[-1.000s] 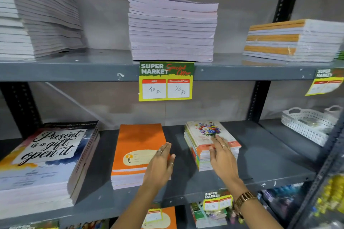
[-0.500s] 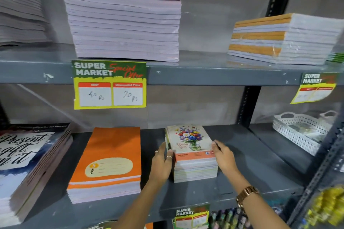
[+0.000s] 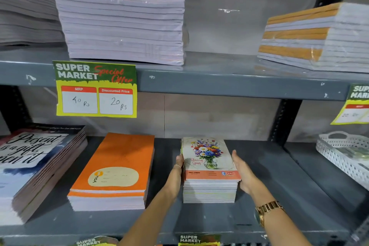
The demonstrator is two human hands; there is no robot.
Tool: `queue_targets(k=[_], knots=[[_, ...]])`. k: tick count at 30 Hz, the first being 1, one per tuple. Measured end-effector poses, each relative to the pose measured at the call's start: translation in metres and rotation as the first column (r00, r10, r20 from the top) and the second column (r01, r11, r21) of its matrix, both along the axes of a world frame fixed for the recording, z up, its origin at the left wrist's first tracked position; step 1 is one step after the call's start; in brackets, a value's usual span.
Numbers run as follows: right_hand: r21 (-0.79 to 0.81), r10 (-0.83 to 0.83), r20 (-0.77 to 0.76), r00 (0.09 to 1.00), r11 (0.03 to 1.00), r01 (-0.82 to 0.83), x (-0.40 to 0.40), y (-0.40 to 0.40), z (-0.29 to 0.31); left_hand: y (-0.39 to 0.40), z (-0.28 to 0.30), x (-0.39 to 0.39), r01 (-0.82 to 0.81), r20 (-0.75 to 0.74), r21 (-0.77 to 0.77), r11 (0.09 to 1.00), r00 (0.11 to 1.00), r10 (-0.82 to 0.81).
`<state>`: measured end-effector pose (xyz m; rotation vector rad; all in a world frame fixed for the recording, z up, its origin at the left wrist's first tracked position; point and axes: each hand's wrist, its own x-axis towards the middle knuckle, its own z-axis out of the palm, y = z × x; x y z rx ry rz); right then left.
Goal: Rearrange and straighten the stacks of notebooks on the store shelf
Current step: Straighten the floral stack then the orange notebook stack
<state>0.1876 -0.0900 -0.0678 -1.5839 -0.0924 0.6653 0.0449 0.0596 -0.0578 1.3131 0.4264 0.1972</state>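
A stack of flower-cover notebooks [image 3: 208,158] stands on the lower grey shelf [image 3: 279,195]. My left hand [image 3: 177,171] presses flat against its left side, and my right hand [image 3: 242,171] presses against its right side, so the stack is squeezed between both palms. To the left lies a stack of orange notebooks [image 3: 117,168], apart from my hands. Further left sits a large stack with script lettering on the cover [image 3: 34,162]. The upper shelf [image 3: 219,82] carries a tall white-edged stack [image 3: 123,20] and an orange-and-white wrapped stack [image 3: 315,38].
A white perforated basket [image 3: 343,154] sits on the neighbouring shelf at right. A yellow price tag [image 3: 95,90] hangs from the upper shelf's edge. A black upright post [image 3: 283,122] divides the bays. Grey bare shelf lies right of the flower stack.
My left hand left the orange stack and moved to the flower stack's left side. My right hand came off its cover to its right side. The stack now sits squarer.
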Motion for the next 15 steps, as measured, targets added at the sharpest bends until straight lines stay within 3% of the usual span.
queue_targets(k=[5,15], knots=[[-0.084,0.005,0.014,1.0,0.996,-0.003,0.006,0.002,-0.007,-0.004,0.0,0.003,0.023,0.018,0.008,1.0,1.0,-0.023],[-0.082,0.003,-0.005,1.0,0.997,-0.003,0.009,0.001,-0.013,0.001,-0.016,0.014,0.002,-0.068,0.085,0.996,0.998,0.004]])
